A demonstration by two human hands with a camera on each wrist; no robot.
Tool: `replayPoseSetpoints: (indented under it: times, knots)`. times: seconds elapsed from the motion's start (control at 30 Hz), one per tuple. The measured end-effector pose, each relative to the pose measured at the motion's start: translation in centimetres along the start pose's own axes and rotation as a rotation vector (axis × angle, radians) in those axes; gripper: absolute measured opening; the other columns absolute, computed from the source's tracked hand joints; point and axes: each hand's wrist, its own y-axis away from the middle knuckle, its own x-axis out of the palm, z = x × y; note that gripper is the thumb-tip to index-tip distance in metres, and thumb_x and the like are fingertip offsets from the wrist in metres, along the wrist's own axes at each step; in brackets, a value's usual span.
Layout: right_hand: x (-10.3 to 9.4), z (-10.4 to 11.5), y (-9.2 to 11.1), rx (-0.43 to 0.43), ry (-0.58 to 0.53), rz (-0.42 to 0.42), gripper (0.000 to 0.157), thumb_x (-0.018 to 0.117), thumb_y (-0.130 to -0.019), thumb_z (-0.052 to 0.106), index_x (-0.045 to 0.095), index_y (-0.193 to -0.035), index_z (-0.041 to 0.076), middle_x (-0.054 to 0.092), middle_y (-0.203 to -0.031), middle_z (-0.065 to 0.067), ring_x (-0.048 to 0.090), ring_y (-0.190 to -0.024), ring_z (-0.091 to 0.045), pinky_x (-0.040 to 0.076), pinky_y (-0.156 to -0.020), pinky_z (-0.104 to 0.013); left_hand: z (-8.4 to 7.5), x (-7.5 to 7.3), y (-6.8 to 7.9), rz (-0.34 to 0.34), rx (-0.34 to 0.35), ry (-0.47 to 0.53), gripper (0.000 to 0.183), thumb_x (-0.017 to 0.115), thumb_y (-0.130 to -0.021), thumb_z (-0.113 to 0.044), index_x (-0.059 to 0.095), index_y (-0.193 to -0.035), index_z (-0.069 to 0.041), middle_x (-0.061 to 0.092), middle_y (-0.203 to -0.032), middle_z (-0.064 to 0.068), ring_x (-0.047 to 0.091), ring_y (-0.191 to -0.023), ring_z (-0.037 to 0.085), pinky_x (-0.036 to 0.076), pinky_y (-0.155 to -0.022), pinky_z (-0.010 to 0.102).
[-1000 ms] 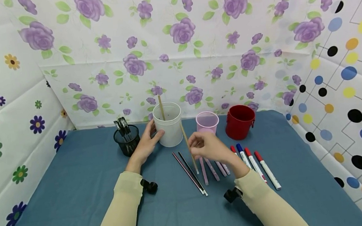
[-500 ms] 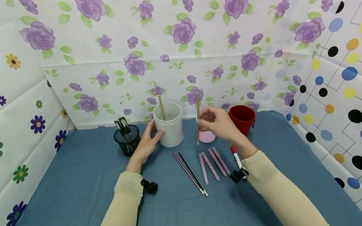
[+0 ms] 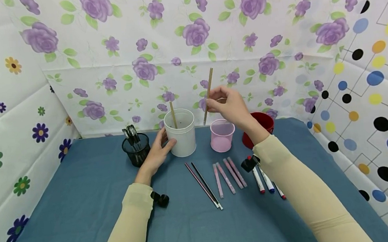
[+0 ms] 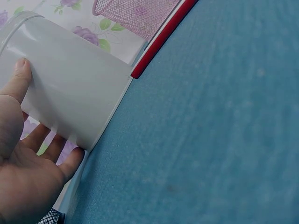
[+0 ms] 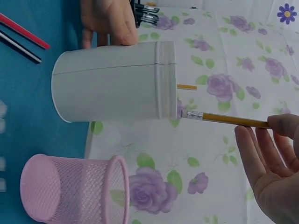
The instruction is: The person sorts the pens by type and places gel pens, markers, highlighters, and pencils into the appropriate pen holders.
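My left hand [image 3: 156,154] holds the white round container [image 3: 184,141] from its left side, thumb on the front wall. One yellow pencil [image 3: 173,117] leans inside, its upper end above the rim. With thumb and fingertips, my right hand [image 3: 229,106] pinches another yellow pencil [image 3: 210,78] in the air, to the right of the container and higher than its rim. In the right wrist view the held pencil's eraser end [image 5: 191,115] points toward the container's mouth. A pink mesh cup [image 3: 222,138] stands below the right hand.
A black mesh cup [image 3: 136,154] with black pens stands at left. A red bucket [image 3: 263,120] is partly behind the right forearm. Two dark pencils [image 3: 204,185], several pink pens [image 3: 226,177] and several white markers [image 3: 258,179] lie on the blue cloth [image 3: 84,205].
My right hand has lifted the yellow pencil from near the tabletop, first rightward past the pink cup, then up above rim height. The left hand and white container have stayed put.
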Motion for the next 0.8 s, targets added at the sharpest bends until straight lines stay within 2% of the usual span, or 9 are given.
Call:
replayPoseSetpoints:
  times: [0.1, 0.2, 0.3, 0.5, 0.8]
  knots:
    - [0.4, 0.5, -1.0, -0.012, 0.011, -0.011, 0.017, 0.074, -0.102, 0.012, 0.067, -0.116, 0.004, 0.072, -0.108, -0.013, 0.076, -0.094, -0.028, 0.065, -0.087, -0.041, -0.1, 0.0, 0.1, 0.005, 0.001, 0.005, 0.078, 0.059, -0.109, -0.044, 0.015, -0.172, -0.03, 0.022, -0.175, 0.007, 0.02, -0.162, 0.033, 0.029, -0.127, 0.061]
    - [0.9, 0.9, -1.9, -0.023, -0.019, -0.016, 0.017, 0.074, -0.102, 0.01, 0.067, -0.115, 0.003, 0.072, -0.107, -0.013, 0.077, -0.093, -0.03, 0.064, -0.089, -0.047, -0.2, 0.0, 0.1, 0.009, 0.002, 0.01, 0.078, 0.059, -0.11, -0.044, 0.014, -0.172, -0.03, 0.022, -0.175, 0.006, 0.02, -0.162, 0.033, 0.029, -0.126, 0.061]
    - [1.5, 1.0, -2.6, -0.027, -0.053, -0.014, 0.017, 0.074, -0.102, 0.008, 0.067, -0.116, 0.002, 0.072, -0.106, -0.013, 0.076, -0.093, -0.03, 0.064, -0.089, -0.047, -0.2, 0.0, 0.1, 0.01, 0.005, 0.01, 0.078, 0.059, -0.11, -0.044, 0.015, -0.172, -0.03, 0.022, -0.175, 0.007, 0.02, -0.162, 0.033, 0.029, -0.126, 0.061]
    - [2.8, 1.2, -3.6, -0.025, -0.083, 0.015, 0.017, 0.073, -0.102, 0.007, 0.066, -0.117, 0.001, 0.071, -0.107, -0.015, 0.076, -0.094, -0.028, 0.066, -0.086, -0.038, -0.2, 0.0, 0.2, 0.013, 0.003, 0.015, 0.078, 0.059, -0.11, -0.043, 0.014, -0.172, -0.029, 0.021, -0.176, 0.007, 0.019, -0.162, 0.033, 0.029, -0.126, 0.061]
    - [4.6, 0.9, -4.3, -0.007, -0.048, 0.046, 0.02, 0.073, -0.102, 0.009, 0.066, -0.119, 0.001, 0.071, -0.11, -0.016, 0.075, -0.099, -0.033, 0.065, -0.088, -0.037, -0.3, 0.0, 0.2, 0.011, 0.0, 0.021, 0.078, 0.059, -0.11, -0.041, 0.014, -0.172, -0.029, 0.019, -0.176, 0.008, 0.018, -0.162, 0.034, 0.027, -0.127, 0.062]
